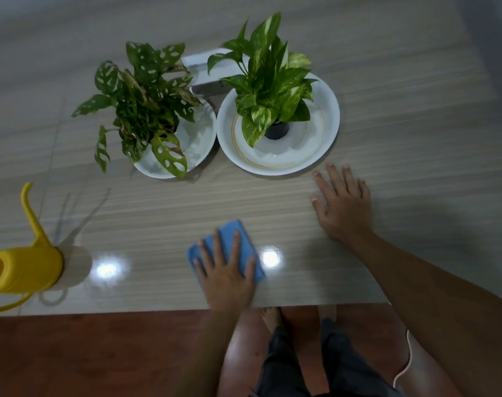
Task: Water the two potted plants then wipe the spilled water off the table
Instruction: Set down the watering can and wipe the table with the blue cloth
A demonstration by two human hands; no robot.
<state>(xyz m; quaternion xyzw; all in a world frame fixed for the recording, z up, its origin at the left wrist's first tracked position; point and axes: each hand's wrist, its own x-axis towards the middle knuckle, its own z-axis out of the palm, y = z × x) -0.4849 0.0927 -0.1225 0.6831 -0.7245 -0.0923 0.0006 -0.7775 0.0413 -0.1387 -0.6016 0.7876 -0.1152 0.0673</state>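
Item: pale wood-grain table (158,210), glossy, with two bright lamp reflections near its near edge. Left hand (227,270): palm down on a folded blue cloth (231,226), fingers straight and spread, pressing the cloth flat against the tabletop close to the near edge, about mid-width; nothing curled round it. Right hand (341,207): laid flat on the bare table to the right of the cloth and farther in, fingers straight and slightly fanned, holding nothing, fingertips just short of the right-hand dish. Left potted plant (146,110): dark green leaves with holes, some browned, sprawling left and near over its shallow white dish (199,141); the pot itself is hidden by foliage. Right potted plant (272,81): upright, green-and-cream variegated leaves, in a small black pot (277,132) standing on a gold-rimmed plate set inside a wide white bowl (331,116). The dish and the bowl sit side by side, nearly touching, beyond the cloth. White box (201,60): far side, behind and between the two plants, partly covered by leaves. Yellow watering can (26,267): near left corner of the table, well apart from the hands, its thin spout (29,207) rising toward the far side. Whether water lies on the tabletop cannot be told through the glare. Below the table edge: red-brown floor (72,353), the person's legs in dark trousers (287,368), and a white cable (407,362) at the right.
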